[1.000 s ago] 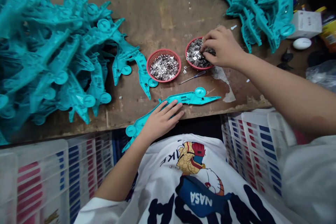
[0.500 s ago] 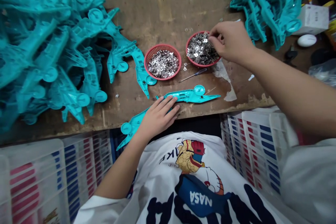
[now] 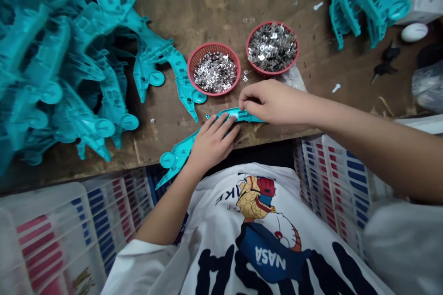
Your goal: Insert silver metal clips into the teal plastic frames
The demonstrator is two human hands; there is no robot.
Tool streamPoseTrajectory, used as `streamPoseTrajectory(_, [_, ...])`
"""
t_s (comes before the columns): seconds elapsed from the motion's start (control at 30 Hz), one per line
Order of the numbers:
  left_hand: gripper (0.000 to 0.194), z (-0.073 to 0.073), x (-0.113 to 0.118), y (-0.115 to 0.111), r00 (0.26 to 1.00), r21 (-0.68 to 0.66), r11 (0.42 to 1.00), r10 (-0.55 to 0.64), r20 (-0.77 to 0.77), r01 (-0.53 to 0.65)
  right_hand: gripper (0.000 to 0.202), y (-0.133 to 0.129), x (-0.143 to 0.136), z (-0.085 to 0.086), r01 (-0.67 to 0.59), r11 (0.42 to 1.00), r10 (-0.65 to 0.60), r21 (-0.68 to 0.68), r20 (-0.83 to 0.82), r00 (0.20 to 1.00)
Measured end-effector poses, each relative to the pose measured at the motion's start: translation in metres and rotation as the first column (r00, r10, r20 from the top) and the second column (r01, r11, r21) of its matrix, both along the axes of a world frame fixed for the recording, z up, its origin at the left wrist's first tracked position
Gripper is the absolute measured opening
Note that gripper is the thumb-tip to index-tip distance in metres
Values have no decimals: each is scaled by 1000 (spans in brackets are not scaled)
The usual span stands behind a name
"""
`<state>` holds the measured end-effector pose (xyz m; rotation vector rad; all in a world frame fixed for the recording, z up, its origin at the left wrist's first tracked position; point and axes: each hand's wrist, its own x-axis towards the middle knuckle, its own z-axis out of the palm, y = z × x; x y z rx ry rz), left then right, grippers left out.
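Observation:
A long teal plastic part (image 3: 182, 147) with a round disc near its end lies along the front edge of the table. My left hand (image 3: 213, 140) rests flat across its middle, fingers stretched out, pressing on it. Over the part's right half is my right hand (image 3: 266, 101), thumb and fingertips pinched together close to its surface. Whatever sits in that pinch is too small or hidden to make out, and the hand covers the part's right end. Just behind stand two red baskets of small metal pieces, the left basket (image 3: 191, 75) and the right basket (image 3: 296, 57).
A big heap of teal parts (image 3: 51, 55) fills the table's left side; another stack (image 3: 363, 0) stands back right. Keys (image 3: 384, 67), a white oval object (image 3: 414, 32) and a white box (image 3: 424, 0) lie at right. Plastic crates (image 3: 339, 184) flank my body below the table.
My right hand has come away from the right basket, toward me, down onto the teal part. My left hand keeps its place on the part. The view has shifted slightly.

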<state>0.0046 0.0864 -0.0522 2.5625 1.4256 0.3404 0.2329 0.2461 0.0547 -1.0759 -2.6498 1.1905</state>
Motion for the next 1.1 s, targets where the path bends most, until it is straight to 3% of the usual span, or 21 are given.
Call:
streamPoseTrajectory(0.1, [43, -6, 9, -3, 998, -2, 998, 63, 30, -63, 16, 6, -1, -33, 22, 991, -23, -129, -5, 1000])
streamPoseTrajectory(0.17, [41, -10, 14, -5, 993, -29, 995, 99, 67, -97, 11, 12, 0, -46, 38, 970, -43, -241, -16, 999])
streamPoseTrajectory(0.3, [37, -14, 16, -6, 987, -61, 991, 122, 105, -116, 12, 20, 1, -47, 21, 932, -37, -361, -39, 999])
streamPoseTrajectory(0.4, [35, -12, 14, -4, 990, -40, 994, 105, 93, -102, 6, 21, -1, -38, 3, 951, -4, -308, -2, 1000])
streamPoseTrajectory(0.5, [34, -8, 10, -1, 994, -50, 996, 82, 77, -79, 6, 21, 0, -33, -12, 985, 16, -171, 20, 1000])
streamPoseTrajectory(0.6, [34, -5, 8, 3, 992, -96, 992, 95, 87, -87, 10, 20, 2, -36, -19, 997, 20, -71, 16, 1000])
streamPoseTrajectory(0.77, [31, 11, 7, 12, 990, -59, 992, 116, 80, -111, 15, 23, 3, -45, -43, 998, 45, -46, 29, 999])
streamPoseTrajectory(0.93, [24, 24, -7, 60, 920, 31, 925, 372, 123, -378, 15, 27, 4, -46, -21, 999, 24, -46, 76, 997])
streamPoseTrajectory(1.0, [24, 20, -18, 89, 898, 13, 902, 427, 106, -431, 14, 27, 4, -44, -23, 997, 29, -73, 81, 996])
streamPoseTrajectory(1.1, [33, 6, -33, 127, 913, -48, 913, 407, 20, -406, 12, 25, 3, -44, -6, 995, 17, -104, 101, 995])
